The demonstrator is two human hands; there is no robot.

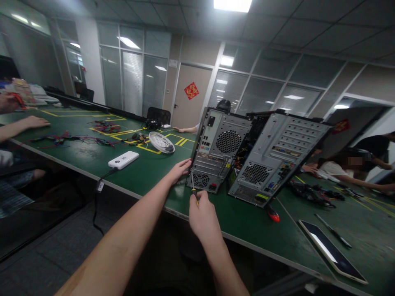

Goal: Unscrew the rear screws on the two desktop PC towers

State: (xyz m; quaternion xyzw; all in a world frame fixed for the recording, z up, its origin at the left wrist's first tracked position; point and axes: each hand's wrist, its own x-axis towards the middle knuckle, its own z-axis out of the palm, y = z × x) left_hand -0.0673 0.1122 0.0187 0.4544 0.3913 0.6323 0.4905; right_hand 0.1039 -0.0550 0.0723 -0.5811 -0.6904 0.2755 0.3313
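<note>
Two computer cases stand side by side on the green table, their rear panels facing me. My left hand [180, 171] rests against the lower left side of the left case [219, 142], fingers stretched out and holding nothing. My right hand [203, 213] is closed round the handle of a screwdriver [193, 190], which points up. Its shaft is in front of the lower left edge of that case; whether the tip sits on a screw cannot be made out. The right case [265, 164] leans slightly beside it.
A white power bank [123, 160] with a black cable lies left on the table [148, 179]. Beyond are a white basket [161, 142] and wires. A red-handled tool [273, 215], a tablet [331, 250] and a pen [333, 231] lie right. Other people's hands show at both sides and behind.
</note>
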